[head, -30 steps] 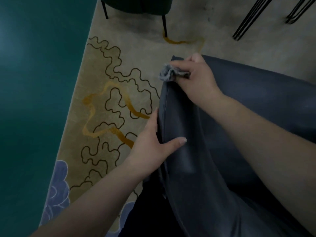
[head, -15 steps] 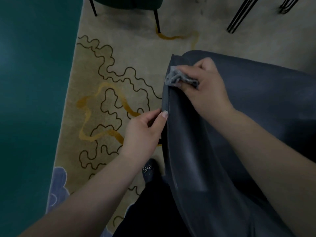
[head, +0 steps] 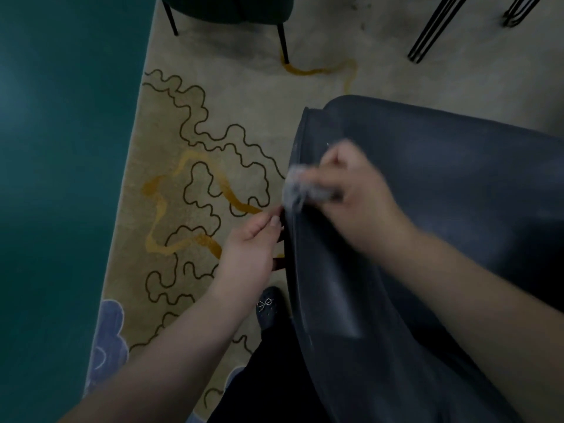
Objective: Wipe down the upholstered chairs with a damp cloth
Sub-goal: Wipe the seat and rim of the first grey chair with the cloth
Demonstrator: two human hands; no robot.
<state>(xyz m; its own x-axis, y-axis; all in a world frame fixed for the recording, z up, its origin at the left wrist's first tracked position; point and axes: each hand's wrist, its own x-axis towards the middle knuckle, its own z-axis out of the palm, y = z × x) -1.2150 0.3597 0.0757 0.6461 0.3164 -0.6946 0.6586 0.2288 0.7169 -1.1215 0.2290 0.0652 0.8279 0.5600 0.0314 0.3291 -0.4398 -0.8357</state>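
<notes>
Chair here is dark grey, smooth upholstery, filling the right side of the view with its left edge running down the middle; right hand is blurry but it's got a small grey cloth bunched up in its fingers, pressed against that edge about halfway down; left hand sits just beside the chair's outer edge, fingers held together and curled, tips touching the rim; underneath is a beige rug with squiggly dark and gold lines; a black shoe with a little bow pokes out below the left hand; another chair's legs up top
</notes>
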